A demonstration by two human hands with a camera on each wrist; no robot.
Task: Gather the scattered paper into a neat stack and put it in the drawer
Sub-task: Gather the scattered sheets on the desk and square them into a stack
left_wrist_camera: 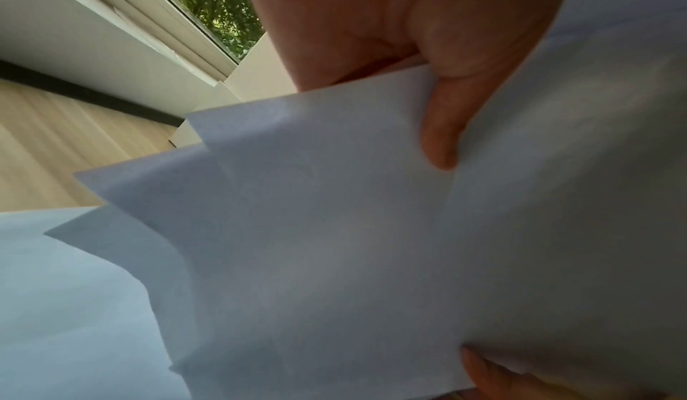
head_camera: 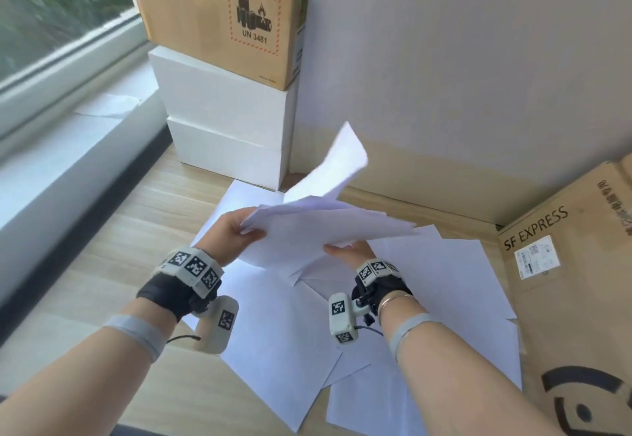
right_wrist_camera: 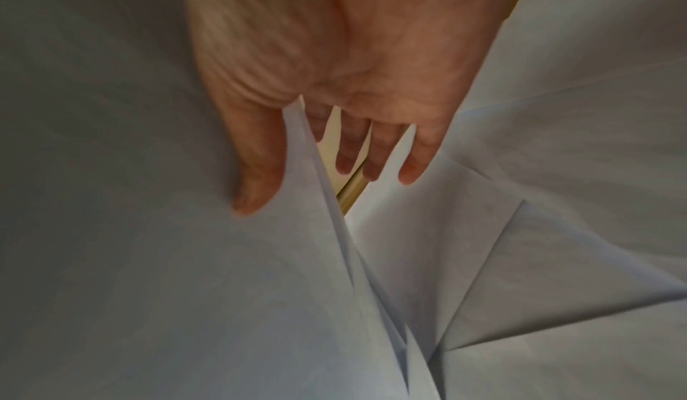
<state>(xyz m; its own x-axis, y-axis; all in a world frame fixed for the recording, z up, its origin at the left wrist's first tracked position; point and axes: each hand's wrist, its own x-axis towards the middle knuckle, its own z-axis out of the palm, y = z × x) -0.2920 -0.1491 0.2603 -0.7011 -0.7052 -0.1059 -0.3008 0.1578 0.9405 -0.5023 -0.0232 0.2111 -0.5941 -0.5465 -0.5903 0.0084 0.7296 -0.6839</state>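
Note:
A loose bundle of white paper [head_camera: 318, 233] hangs above the wooden floor, held at its near edge by both hands. My left hand [head_camera: 248, 230] grips its left corner, with the thumb [left_wrist_camera: 440, 130] on top and a finger beneath. My right hand [head_camera: 345, 251] pinches the near right edge, thumb [right_wrist_camera: 256, 180] on one side and fingers [right_wrist_camera: 371, 153] on the other. The sheets are fanned and unaligned [left_wrist_camera: 316, 244], and one sheet [head_camera: 337, 165] stands up at the back. Several more sheets [head_camera: 444, 285] lie scattered and overlapping on the floor below. No drawer is in view.
Two white boxes [head_camera: 225, 127] are stacked in the corner with a brown carton [head_camera: 212, 14] on top. A large SF EXPRESS carton [head_camera: 574, 281] stands at the right. A grey wall [head_camera: 461, 59] is ahead, a window sill [head_camera: 68, 127] to the left, and bare floor [head_camera: 113, 240] at the left.

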